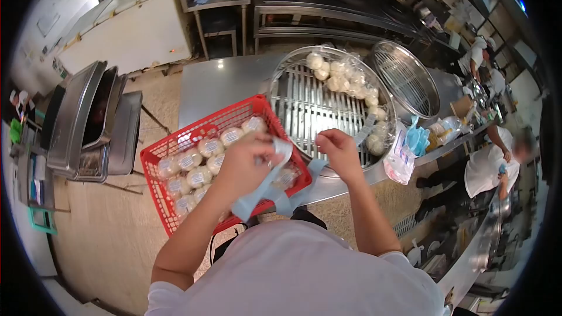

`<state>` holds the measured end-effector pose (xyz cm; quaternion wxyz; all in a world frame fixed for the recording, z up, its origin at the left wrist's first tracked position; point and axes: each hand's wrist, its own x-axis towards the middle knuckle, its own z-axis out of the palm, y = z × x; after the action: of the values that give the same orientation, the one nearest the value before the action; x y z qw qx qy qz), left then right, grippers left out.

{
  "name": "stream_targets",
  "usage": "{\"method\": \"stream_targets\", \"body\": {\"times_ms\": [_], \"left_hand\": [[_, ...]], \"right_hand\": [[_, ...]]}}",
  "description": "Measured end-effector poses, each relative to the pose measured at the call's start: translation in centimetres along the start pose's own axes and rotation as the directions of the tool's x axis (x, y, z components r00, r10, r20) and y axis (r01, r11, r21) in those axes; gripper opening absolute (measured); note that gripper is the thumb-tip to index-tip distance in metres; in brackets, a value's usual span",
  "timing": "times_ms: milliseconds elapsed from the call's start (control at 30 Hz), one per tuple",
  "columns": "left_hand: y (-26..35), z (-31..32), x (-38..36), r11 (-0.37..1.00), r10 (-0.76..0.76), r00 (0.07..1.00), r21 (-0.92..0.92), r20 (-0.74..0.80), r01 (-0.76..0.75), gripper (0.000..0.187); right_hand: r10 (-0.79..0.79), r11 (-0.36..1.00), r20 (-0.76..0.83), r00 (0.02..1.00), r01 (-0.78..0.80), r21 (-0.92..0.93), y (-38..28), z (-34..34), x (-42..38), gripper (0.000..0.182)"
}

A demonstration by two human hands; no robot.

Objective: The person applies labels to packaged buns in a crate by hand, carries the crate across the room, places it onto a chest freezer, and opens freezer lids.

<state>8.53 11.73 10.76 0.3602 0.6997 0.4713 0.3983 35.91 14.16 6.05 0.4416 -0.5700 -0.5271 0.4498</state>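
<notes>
Steel table [222, 85] across the middle, bearing a red basket [167, 158] at its near left edge, a round slatted steamer tray [304, 111] in the centre, a second tray [404, 79] far right.

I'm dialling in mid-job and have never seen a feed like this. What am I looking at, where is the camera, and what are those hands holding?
There is one picture only, from a camera worn on a person's head, looking down past the chest at their two bare hands; the wide lens bends the edges. No machine is involved. The left hand holds a wrapped bun over a red basket filled with more wrapped buns. The right hand pinches something small at the edge of a round steamer tray, which holds white buns along its far side. Both stand on a steel table. A pale blue strap hangs below the hands. Other people work at the right.
</notes>
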Motion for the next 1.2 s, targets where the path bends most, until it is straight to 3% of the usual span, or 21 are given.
{"method": "stream_targets", "body": {"times_ms": [33,67,133,200,300,333,400,433,467,533,567,600,767,833,867,900,933,967,1067,1133,1200], "left_hand": [[-0.6,1.3,3.0,0.984,0.166,0.983,-0.061,-0.073,-0.170,0.020],[1.9,1.8,5.5,0.978,0.122,0.987,-0.155,-0.105,-0.137,0.021],[2.8,4.3,11.2,0.922,0.234,0.901,-0.210,-0.365,-0.325,0.019],[8.0,4.5,15.7,0.852,0.377,0.788,-0.152,-0.486,-0.501,0.017],[11.5,6.7,21.0,0.726,0.310,0.718,-0.331,-0.623,-0.602,0.014],[11.3,7.4,22.6,0.752,0.234,0.745,-0.369,-0.625,-0.546,0.015],[9.3,9.4,25.1,0.787,0.073,0.779,-0.443,-0.623,-0.429,0.015],[7.0,10.6,25.8,0.874,-0.027,0.832,-0.417,-0.555,-0.250,0.020],[4.0,11.9,26.3,0.926,-0.141,0.858,-0.373,-0.493,-0.061,0.024],[-2.7,15.0,25.2,0.984,-0.173,0.911,-0.033,-0.375,0.174,0.037],[-2.8,16.4,23.3,0.952,-0.250,0.900,0.079,-0.357,0.296,0.045],[-5.3,18.0,22.1,0.925,-0.308,0.865,0.085,-0.397,0.369,0.048],[-3.0,19.5,15.8,0.913,-0.337,0.877,0.110,-0.342,0.393,0.049],[-2.9,19.3,14.6,0.929,-0.275,0.885,0.135,-0.375,0.345,0.048],[-2.8,19.3,13.7,0.935,-0.230,0.891,0.166,-0.392,0.315,0.047],[-2.7,19.3,12.9,0.937,-0.187,0.895,0.199,-0.406,0.286,0.047],[-2.4,19.3,12.3,0.940,-0.151,0.896,0.220,-0.417,0.261,0.052],[-1.9,19.4,12.0,0.941,-0.114,0.899,0.243,-0.424,0.234,0.057],[0.3,19.7,11.6,0.972,-0.110,0.884,0.136,-0.454,0.191,0.079],[2.4,19.6,11.0,0.981,-0.162,0.876,0.023,-0.453,0.194,0.086],[2.9,18.8,9.5,0.924,-0.326,0.906,-0.295,-0.270,0.244,0.086]], "right_hand": [[0.016,1.000,-0.068,0.998,-0.015,0.017,1.1,-2.3,0.6,0.017],[0.026,1.000,-0.127,0.992,-0.026,0.005,2.2,-4.6,1.2,0.017],[0.055,0.998,-0.222,0.973,-0.060,-0.013,4.5,-9.1,2.9,0.017],[0.056,0.997,-0.263,0.963,-0.068,-0.035,5.3,-13.0,4.7,0.019],[-0.012,0.999,-0.290,0.957,0.000,-0.042,7.1,-18.0,9.1,0.021],[-0.039,0.998,-0.294,0.955,0.025,-0.051,7.5,-19.1,10.8,0.021],[-0.219,0.951,-0.281,0.935,0.140,-0.275,8.1,-20.3,14.3,0.024],[-0.308,0.903,-0.257,0.916,0.197,-0.381,8.4,-20.6,16.1,0.026],[-0.244,0.903,-0.223,0.944,0.137,-0.408,8.7,-20.5,18.0,0.036],[-0.422,0.721,-0.108,0.900,0.260,-0.643,9.1,-19.2,20.4,0.041],[-0.499,0.600,-0.033,0.866,0.318,-0.734,9.1,-18.4,21.5,0.044],[-0.425,0.521,0.038,0.904,0.279,-0.807,8.7,-17.8,22.6,0.047],[-0.321,0.031,0.263,0.910,0.287,-0.957,11.7,-17.4,28.7,0.025],[-0.493,0.238,0.230,0.839,0.384,-0.892,10.6,-17.5,28.6,0.019],[-0.603,0.273,0.195,0.773,0.430,-0.860,10.7,-17.3,28.5,0.016],[-0.584,0.480,0.156,0.797,0.494,-0.725,9.7,-17.4,27.9,0.014],[-0.598,0.686,0.136,0.790,0.592,-0.423,9.5,-17.4,27.5,0.009],[-0.443,0.862,0.121,0.888,0.459,-0.216,6.3,-16.5,24.7,0.004],[-0.359,0.933,0.180,0.916,0.355,0.054,0.5,-15.1,18.9,0.003],[-0.420,0.899,0.280,0.863,0.356,0.254,-3.3,-13.3,14.5,0.004],[-0.463,0.866,0.369,0.806,0.323,0.382,-4.6,-11.1,11.1,0.004]]}}
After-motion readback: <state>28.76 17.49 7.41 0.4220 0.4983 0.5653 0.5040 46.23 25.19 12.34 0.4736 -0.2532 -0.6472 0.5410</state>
